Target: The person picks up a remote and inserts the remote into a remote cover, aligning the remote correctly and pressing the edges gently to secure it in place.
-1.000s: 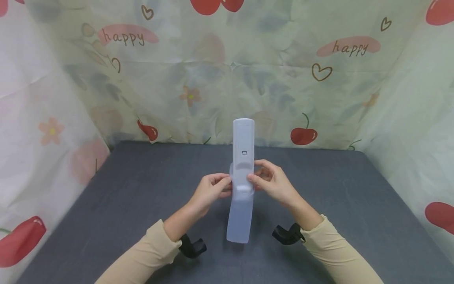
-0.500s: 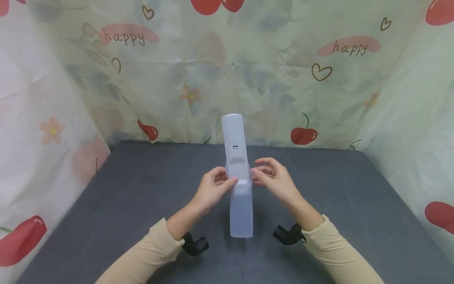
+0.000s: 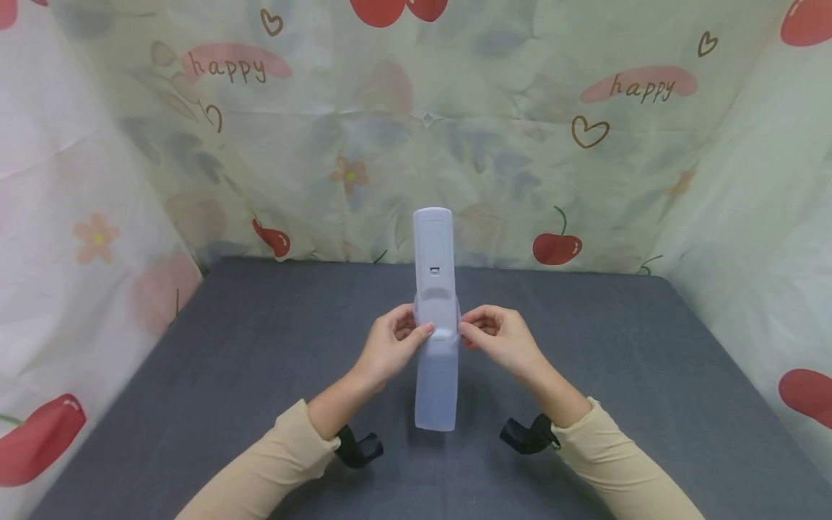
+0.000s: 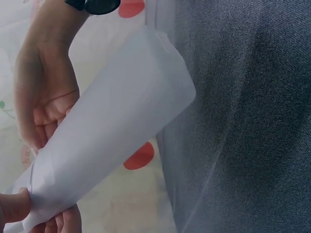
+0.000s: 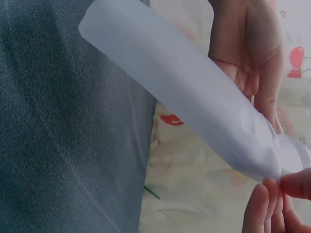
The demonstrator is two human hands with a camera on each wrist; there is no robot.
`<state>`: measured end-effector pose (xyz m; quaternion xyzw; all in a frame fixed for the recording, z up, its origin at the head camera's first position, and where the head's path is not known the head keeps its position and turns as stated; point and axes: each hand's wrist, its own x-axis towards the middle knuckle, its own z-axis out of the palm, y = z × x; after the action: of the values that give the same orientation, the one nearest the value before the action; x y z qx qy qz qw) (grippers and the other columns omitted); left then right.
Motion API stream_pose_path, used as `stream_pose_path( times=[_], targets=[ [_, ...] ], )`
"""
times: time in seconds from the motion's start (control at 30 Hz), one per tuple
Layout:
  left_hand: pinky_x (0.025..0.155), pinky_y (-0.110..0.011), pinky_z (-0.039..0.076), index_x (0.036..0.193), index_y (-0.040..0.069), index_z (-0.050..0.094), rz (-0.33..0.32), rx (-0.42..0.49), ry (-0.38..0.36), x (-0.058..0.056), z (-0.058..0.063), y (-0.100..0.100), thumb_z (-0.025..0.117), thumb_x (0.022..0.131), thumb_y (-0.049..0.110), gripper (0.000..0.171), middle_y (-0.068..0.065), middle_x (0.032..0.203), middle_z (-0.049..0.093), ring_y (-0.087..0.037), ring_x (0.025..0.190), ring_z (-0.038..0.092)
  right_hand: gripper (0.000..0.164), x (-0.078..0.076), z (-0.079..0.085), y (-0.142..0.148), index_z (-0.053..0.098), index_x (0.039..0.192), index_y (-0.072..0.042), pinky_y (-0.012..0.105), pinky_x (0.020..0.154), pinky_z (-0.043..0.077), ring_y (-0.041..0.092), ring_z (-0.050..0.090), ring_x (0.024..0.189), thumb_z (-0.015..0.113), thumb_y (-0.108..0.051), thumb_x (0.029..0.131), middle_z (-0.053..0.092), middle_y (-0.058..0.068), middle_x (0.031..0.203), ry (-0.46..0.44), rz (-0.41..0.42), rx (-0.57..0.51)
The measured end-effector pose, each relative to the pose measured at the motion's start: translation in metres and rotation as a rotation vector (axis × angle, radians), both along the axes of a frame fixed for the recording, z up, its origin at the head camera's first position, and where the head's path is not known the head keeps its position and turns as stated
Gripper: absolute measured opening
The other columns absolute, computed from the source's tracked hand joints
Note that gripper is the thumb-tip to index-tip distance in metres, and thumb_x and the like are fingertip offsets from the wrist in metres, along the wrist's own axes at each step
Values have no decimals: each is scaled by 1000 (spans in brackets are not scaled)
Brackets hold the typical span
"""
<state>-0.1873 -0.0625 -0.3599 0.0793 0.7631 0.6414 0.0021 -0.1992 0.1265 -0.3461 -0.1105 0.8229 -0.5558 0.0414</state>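
In the head view a white remote control [image 3: 434, 242] stands nearly upright above the table, the side with the small latch toward me. A translucent soft sleeve [image 3: 436, 393] covers its lower part and extends downward. My left hand [image 3: 385, 345] grips the remote at mid-length, thumb on the near face and fingers along the left side. At the right edge my right hand [image 3: 510, 341] pinches the sleeve's rim between thumb and forefinger. In the wrist views the sleeve [image 4: 112, 111] hangs as a long, flattened tube, most of the remote hidden from there.
A dark grey cloth-covered table [image 3: 585, 347] lies beneath the hands. Patterned fabric [image 3: 481, 144] with cherries and hearts hangs behind it and along both sides. Black wrist mounts [image 3: 528, 435] stick out below both sleeve cuffs.
The remote has shifted slightly left and up, leaning left and then straightening. My left thumb has moved onto its near face. My right hand has left that face and now pinches the sleeve's rim.
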Motion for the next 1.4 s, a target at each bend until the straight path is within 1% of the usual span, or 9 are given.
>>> stream_pose_path(
  times=[0.13, 0.33, 0.57, 0.83, 0.97, 1.07, 1.23, 1.33, 1.4],
  targets=[
    [73, -29, 51, 123, 3, 57, -14, -32, 27, 0, 1, -1, 61, 90, 13, 34, -17, 103, 66, -20, 87, 65, 18, 0, 0, -2, 63, 98, 6, 31, 70, 57, 9, 62, 68, 61, -10, 89, 66, 11, 82, 12, -38, -7],
    [70, -27, 50, 123, 2, 58, -43, -67, 55, 1, 4, -1, 61, 90, 13, 34, -17, 103, 67, -20, 85, 65, 17, -1, -1, -5, 62, 96, 6, 26, 67, 55, 8, 60, 66, 60, -9, 89, 64, 15, 81, 23, -76, -30],
    [68, -23, 47, 123, 2, 58, -74, -88, 28, 2, 5, -2, 61, 90, 12, 35, -17, 102, 67, -14, 80, 62, 16, -1, 0, -5, 62, 96, 7, 24, 67, 54, 8, 59, 65, 60, -8, 89, 63, 12, 79, 28, -97, -32],
    [73, -28, 51, 124, 2, 57, -119, -124, 11, 1, 5, -3, 60, 91, 12, 35, -18, 104, 67, -18, 85, 64, 15, -1, 2, -7, 61, 96, 7, 22, 65, 53, 7, 58, 64, 58, -6, 89, 61, 4, 74, 15, -120, -51],
    [73, -28, 51, 124, 2, 57, -140, -133, 8, 1, 6, -4, 60, 91, 12, 35, -17, 104, 67, -18, 85, 65, 15, -2, 3, -6, 60, 96, 8, 20, 65, 52, 6, 57, 64, 57, -5, 90, 61, 5, 74, 23, -125, -49],
    [73, -28, 52, 125, 2, 57, -144, -134, 8, 1, 7, -4, 60, 91, 13, 36, -17, 105, 67, -19, 86, 65, 16, -1, 4, -4, 58, 98, 9, 21, 68, 52, 7, 58, 67, 55, -5, 92, 61, 10, 80, 30, -80, -32],
    [75, -30, 53, 125, 4, 58, -113, -115, -16, 1, 6, -5, 62, 90, 13, 36, -16, 106, 67, -21, 89, 66, 19, -1, 7, 1, 50, 105, 8, 33, 77, 56, 13, 64, 80, 53, -7, 94, 57, 19, 99, -1, 73, -42],
    [76, -31, 53, 125, 3, 58, -98, -111, -22, 0, 4, -5, 62, 90, 13, 36, -16, 106, 67, -21, 89, 66, 30, -1, 9, 3, 45, 116, 5, 37, 79, 56, 20, 67, 88, 56, -11, 93, 57, 25, 106, -13, 124, -72],
    [76, -31, 53, 124, 3, 58, -95, -114, -18, -1, 4, -5, 62, 89, 13, 36, -17, 107, 67, -21, 89, 67, 38, -2, 10, 3, 42, 123, 2, 38, 79, 56, 23, 68, 90, 58, -14, 93, 59, 26, 108, -14, 124, -80]
  ],
)
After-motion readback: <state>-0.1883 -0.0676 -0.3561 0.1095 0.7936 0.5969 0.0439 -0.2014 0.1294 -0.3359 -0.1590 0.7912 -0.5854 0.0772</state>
